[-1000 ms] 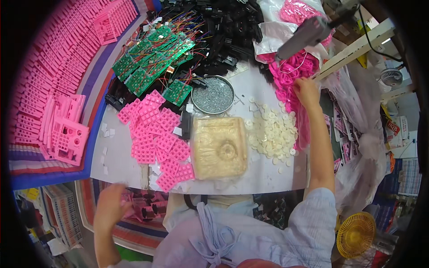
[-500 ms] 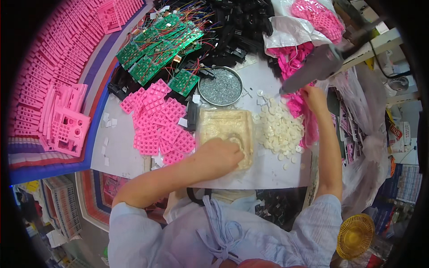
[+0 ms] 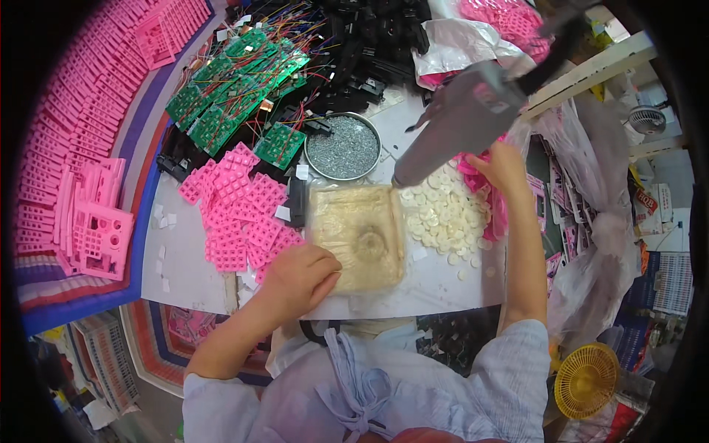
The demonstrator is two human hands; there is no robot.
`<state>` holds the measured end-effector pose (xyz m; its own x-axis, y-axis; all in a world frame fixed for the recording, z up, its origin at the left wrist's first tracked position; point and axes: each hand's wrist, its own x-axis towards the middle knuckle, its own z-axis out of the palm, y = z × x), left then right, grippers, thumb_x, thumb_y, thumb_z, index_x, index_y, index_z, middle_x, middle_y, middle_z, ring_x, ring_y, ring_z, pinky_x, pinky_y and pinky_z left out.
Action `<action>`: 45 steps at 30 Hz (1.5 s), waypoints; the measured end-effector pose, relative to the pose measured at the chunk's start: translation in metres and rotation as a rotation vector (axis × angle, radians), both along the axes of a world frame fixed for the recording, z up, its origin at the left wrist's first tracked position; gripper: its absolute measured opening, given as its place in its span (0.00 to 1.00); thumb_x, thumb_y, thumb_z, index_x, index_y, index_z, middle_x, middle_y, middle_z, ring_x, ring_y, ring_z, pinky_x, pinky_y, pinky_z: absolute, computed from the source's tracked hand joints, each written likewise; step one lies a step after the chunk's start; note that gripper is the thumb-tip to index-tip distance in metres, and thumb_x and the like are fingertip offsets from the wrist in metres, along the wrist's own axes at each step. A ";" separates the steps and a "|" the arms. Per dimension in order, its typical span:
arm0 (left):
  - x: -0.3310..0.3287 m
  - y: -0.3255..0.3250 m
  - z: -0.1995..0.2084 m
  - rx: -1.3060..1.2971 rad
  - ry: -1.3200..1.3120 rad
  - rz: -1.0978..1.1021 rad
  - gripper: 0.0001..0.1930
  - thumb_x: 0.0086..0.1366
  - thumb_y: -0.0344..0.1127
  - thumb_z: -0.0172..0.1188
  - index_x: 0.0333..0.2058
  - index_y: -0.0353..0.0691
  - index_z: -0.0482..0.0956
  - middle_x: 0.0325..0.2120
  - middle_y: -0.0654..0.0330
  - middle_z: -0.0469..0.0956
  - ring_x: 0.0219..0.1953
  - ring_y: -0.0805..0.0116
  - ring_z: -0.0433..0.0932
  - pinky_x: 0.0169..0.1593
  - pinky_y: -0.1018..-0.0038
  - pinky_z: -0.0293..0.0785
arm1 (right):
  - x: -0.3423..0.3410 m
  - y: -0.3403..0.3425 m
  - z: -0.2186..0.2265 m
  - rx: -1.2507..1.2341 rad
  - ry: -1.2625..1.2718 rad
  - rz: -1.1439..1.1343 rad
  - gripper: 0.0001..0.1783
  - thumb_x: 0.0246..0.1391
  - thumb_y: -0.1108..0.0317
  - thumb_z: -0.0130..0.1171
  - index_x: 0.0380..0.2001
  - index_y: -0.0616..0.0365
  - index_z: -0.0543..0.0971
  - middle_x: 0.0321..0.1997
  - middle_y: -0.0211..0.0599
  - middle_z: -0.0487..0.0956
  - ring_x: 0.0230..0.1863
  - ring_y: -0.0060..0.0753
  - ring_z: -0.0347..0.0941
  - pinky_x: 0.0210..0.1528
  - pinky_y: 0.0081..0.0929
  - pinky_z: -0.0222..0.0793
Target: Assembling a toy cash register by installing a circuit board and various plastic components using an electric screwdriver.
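My left hand (image 3: 301,277) has its fingers curled together at the lower left edge of a yellowish, plastic-wrapped block (image 3: 347,251). Whatever the fingers may hold is hidden. A round hollow marks the top of the block. Over on the right, my right hand (image 3: 504,168) pinches at the pink plastic pieces (image 3: 473,168) beyond the pile of cream discs (image 3: 447,214). A grey electric screwdriver (image 3: 465,114) hangs in front of it, tip down near the block's far right corner.
Pink keypad pieces (image 3: 251,210) lie left of the block. Behind are a round tin of small screws (image 3: 343,148), green wired circuit boards (image 3: 236,88) and black plastic parts (image 3: 369,44). Stacked pink housings (image 3: 103,214) fill the far left. A yellow fan (image 3: 587,380) stands lower right.
My left hand has moved left, from the block's middle to its lower left edge. The screwdriver has swung left and nearer. My right hand stays by the pink pieces.
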<state>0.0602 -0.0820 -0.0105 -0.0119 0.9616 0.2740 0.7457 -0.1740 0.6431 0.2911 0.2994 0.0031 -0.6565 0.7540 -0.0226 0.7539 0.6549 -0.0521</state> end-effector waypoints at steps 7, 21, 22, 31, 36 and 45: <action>0.004 -0.002 0.003 -0.009 -0.054 0.018 0.07 0.56 0.29 0.65 0.34 0.40 0.80 0.33 0.59 0.80 0.37 0.57 0.79 0.40 0.65 0.75 | -0.005 -0.055 0.012 0.063 0.356 0.232 0.11 0.49 0.64 0.67 0.33 0.58 0.80 0.37 0.42 0.82 0.35 0.47 0.78 0.38 0.39 0.74; 0.023 0.016 -0.029 0.077 0.068 0.026 0.16 0.56 0.33 0.65 0.44 0.41 0.79 0.44 0.57 0.78 0.46 0.55 0.76 0.52 0.58 0.70 | -0.038 -0.213 -0.036 -0.073 0.565 0.699 0.15 0.41 0.70 0.70 0.35 0.55 0.80 0.43 0.34 0.79 0.36 0.41 0.72 0.36 0.34 0.72; 0.023 0.016 -0.029 0.066 0.089 0.019 0.17 0.56 0.33 0.65 0.45 0.41 0.79 0.46 0.57 0.77 0.47 0.55 0.75 0.53 0.58 0.69 | -0.038 -0.215 -0.034 -0.085 0.550 0.686 0.14 0.41 0.70 0.70 0.35 0.55 0.81 0.42 0.34 0.79 0.36 0.41 0.72 0.36 0.34 0.71; 0.022 0.015 -0.030 0.019 0.148 -0.003 0.20 0.56 0.36 0.65 0.48 0.41 0.78 0.50 0.58 0.76 0.52 0.56 0.72 0.57 0.57 0.67 | -0.053 -0.206 -0.030 -0.151 0.478 0.513 0.08 0.48 0.68 0.67 0.31 0.56 0.80 0.30 0.37 0.76 0.32 0.43 0.73 0.33 0.37 0.70; 0.023 0.014 -0.029 0.043 0.135 -0.006 0.20 0.55 0.37 0.65 0.48 0.40 0.78 0.51 0.57 0.75 0.52 0.56 0.72 0.57 0.57 0.67 | -0.054 -0.205 -0.033 -0.137 0.501 0.487 0.06 0.48 0.70 0.66 0.26 0.57 0.77 0.24 0.37 0.74 0.28 0.44 0.72 0.31 0.39 0.69; 0.029 0.018 -0.033 -0.149 0.344 -0.078 0.25 0.54 0.43 0.67 0.50 0.41 0.79 0.56 0.54 0.72 0.56 0.57 0.70 0.59 0.53 0.63 | -0.055 -0.201 -0.030 -0.230 0.372 0.453 0.08 0.49 0.66 0.64 0.25 0.56 0.76 0.23 0.42 0.75 0.28 0.49 0.74 0.30 0.45 0.68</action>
